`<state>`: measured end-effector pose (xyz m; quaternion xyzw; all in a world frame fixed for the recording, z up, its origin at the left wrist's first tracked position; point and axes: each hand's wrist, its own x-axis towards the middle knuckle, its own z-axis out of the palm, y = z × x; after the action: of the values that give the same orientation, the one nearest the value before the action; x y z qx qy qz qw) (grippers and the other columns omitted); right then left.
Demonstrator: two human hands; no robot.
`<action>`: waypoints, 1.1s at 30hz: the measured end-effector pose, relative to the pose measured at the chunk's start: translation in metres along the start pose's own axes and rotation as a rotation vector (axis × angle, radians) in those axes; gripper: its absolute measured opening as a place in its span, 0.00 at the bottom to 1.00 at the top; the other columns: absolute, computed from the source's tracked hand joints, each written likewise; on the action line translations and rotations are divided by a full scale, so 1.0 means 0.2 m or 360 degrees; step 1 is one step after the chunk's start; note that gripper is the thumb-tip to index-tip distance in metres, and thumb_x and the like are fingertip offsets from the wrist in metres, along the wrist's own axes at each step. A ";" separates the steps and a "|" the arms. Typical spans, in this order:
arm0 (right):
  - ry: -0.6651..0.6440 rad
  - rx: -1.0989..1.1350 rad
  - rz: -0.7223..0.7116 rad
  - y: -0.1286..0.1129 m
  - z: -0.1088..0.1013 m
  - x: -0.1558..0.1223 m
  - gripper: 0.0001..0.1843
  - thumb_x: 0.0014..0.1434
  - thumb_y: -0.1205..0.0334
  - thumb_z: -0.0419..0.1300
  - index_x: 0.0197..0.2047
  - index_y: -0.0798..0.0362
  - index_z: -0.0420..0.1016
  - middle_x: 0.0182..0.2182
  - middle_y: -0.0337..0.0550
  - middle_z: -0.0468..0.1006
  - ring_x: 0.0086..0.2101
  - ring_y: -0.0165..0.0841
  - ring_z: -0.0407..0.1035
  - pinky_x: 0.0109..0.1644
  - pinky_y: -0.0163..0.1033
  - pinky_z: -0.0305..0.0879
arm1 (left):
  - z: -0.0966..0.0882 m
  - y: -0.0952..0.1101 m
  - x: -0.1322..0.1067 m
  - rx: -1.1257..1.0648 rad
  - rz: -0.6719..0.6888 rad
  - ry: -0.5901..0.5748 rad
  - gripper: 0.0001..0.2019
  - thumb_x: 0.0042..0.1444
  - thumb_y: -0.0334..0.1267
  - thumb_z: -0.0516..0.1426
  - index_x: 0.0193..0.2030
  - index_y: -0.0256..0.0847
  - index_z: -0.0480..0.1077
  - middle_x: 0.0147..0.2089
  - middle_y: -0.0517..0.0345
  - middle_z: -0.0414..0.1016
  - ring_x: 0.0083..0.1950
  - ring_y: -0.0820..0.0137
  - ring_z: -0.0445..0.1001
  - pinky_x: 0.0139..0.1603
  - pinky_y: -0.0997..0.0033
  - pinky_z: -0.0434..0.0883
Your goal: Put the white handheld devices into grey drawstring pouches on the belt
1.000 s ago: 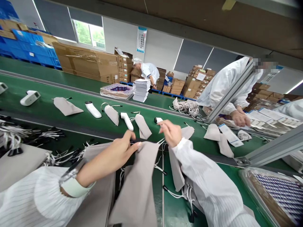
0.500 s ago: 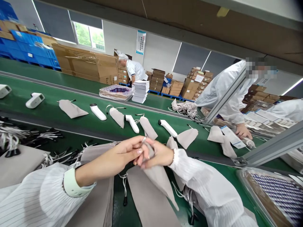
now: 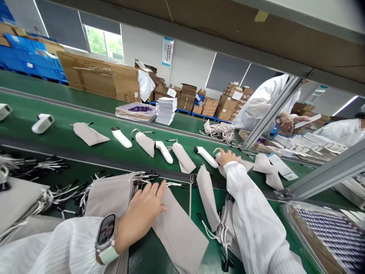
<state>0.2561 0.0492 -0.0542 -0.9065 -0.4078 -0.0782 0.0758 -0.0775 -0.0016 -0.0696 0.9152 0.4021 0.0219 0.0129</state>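
Note:
My left hand (image 3: 142,213) lies flat, fingers stretched out, on a stack of grey drawstring pouches (image 3: 111,194) at the near edge of the bench. A loose grey pouch (image 3: 179,236) lies beside it. My right hand (image 3: 226,156) reaches out over the green conveyor belt (image 3: 57,140) and rests on a grey pouch (image 3: 245,164) just right of a white handheld thermometer (image 3: 205,156). Its fingers curl down on the pouch. Another pouch (image 3: 207,194) lies between my arms.
Along the belt lie more white thermometers (image 3: 121,137) and grey pouches (image 3: 89,134) in a row. A tray of blue boxes (image 3: 330,232) sits at the right. A person in white (image 3: 262,102) works across the belt behind a metal frame (image 3: 270,114). Cardboard boxes (image 3: 99,78) stand behind.
My hands have parted: the right one went forward to the belt and set down the pouch; the left one dropped flat onto the pouch stack. The items on the belt shifted right.

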 end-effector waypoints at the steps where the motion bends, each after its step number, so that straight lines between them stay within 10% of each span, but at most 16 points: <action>1: 0.0054 0.0034 -0.0119 -0.03 0.04 0.00 0.24 0.49 0.57 0.54 0.51 0.49 0.60 0.49 0.53 0.62 0.51 0.48 0.53 0.50 0.57 0.43 | -0.01 0.00 0.01 0.0109 -0.0099 0.0034 0.22 0.53 0.35 0.51 0.55 0.33 0.55 0.47 0.43 0.64 0.48 0.54 0.61 0.42 0.57 0.63; 4: -0.0036 0.0215 -0.0453 -0.13 0.13 0.00 0.26 0.53 0.58 0.51 0.55 0.49 0.54 0.49 0.52 0.63 0.49 0.42 0.56 0.51 0.49 0.47 | -0.05 -0.01 0.02 0.0235 -0.0244 -0.0107 0.10 0.52 0.30 0.51 0.41 0.30 0.66 0.40 0.43 0.66 0.43 0.54 0.63 0.35 0.61 0.65; 9: -0.0220 0.0388 -0.0371 -0.11 0.18 0.05 0.28 0.50 0.65 0.54 0.55 0.53 0.53 0.43 0.52 0.69 0.43 0.39 0.64 0.46 0.43 0.56 | -0.09 -0.03 0.02 0.0006 -0.0120 -0.0169 0.08 0.50 0.23 0.47 0.35 0.34 0.64 0.38 0.50 0.65 0.41 0.61 0.64 0.34 0.67 0.64; 15: -0.0081 0.1838 -0.0355 -0.15 -0.07 0.00 0.37 0.51 0.62 0.50 0.59 0.53 0.30 0.42 0.50 0.68 0.36 0.33 0.69 0.37 0.41 0.64 | -0.04 -0.07 0.06 -0.0356 0.0089 0.0036 0.05 0.55 0.31 0.47 0.29 0.39 0.60 0.34 0.55 0.65 0.40 0.63 0.62 0.36 0.66 0.60; 19: -0.0553 0.2511 -0.0775 -0.34 -0.27 -0.27 0.42 0.46 0.61 0.57 0.56 0.37 0.32 0.39 0.39 0.68 0.31 0.30 0.69 0.33 0.40 0.66 | -0.06 -0.05 0.06 -0.0645 0.0187 0.0044 0.08 0.58 0.37 0.44 0.30 0.41 0.60 0.33 0.58 0.65 0.41 0.64 0.62 0.38 0.67 0.58; 26: -0.1215 0.2681 -0.0937 -0.46 -0.32 -0.55 0.30 0.49 0.57 0.57 0.51 0.35 0.43 0.37 0.36 0.65 0.31 0.29 0.68 0.31 0.39 0.68 | -0.13 -0.01 0.04 -0.1142 0.0070 0.0053 0.13 0.55 0.47 0.46 0.28 0.40 0.59 0.26 0.65 0.61 0.26 0.74 0.60 0.26 0.75 0.55; 33: -0.1843 0.1928 -0.1323 -0.47 -0.25 -0.61 0.17 0.53 0.45 0.47 0.39 0.49 0.60 0.29 0.36 0.62 0.27 0.23 0.63 0.24 0.28 0.63 | -0.14 -0.04 0.05 -0.1227 -0.0007 0.0609 0.10 0.56 0.43 0.47 0.32 0.40 0.62 0.37 0.58 0.58 0.39 0.70 0.61 0.37 0.73 0.61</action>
<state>0.1021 0.0126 -0.0232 -0.3918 -0.6449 0.5905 0.2863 -0.0786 0.0111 -0.0423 0.8220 0.3617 0.3400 0.2791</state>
